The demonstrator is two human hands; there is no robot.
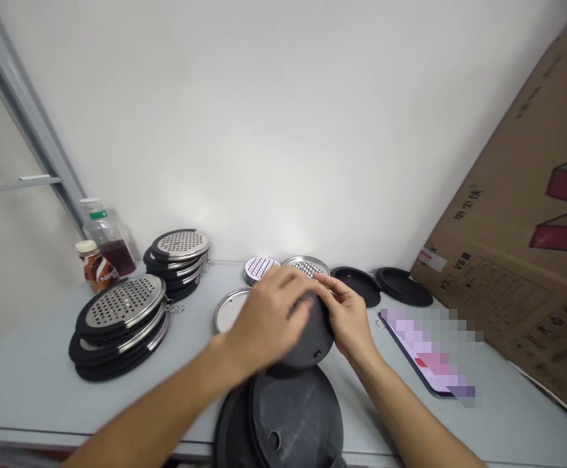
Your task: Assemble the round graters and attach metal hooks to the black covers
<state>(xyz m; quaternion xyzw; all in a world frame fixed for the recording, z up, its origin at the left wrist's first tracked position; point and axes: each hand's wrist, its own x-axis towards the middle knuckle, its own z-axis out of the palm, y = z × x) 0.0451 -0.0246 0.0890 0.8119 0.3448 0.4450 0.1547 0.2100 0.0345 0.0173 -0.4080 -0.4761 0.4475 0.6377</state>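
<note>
My left hand (268, 318) and my right hand (346, 315) both grip a round black disc (313, 338), tilted up above the grey table (30, 383). The left hand covers the disc's top left, the right hand pinches its right edge. Right behind the hands lie a perforated metal disc (307, 265), a second perforated disc (260, 266) and a plain metal ring plate (229, 309). A pile of black round discs (288, 416) sits at the table's near edge below my hands.
Two stacks of black-rimmed perforated discs stand at the left (122, 322) and back left (180, 257). Two bottles (103, 250) stand behind them. Two black lids (383, 285) lie at the back right, a phone (430, 354) beside a leaning cardboard box (522, 247).
</note>
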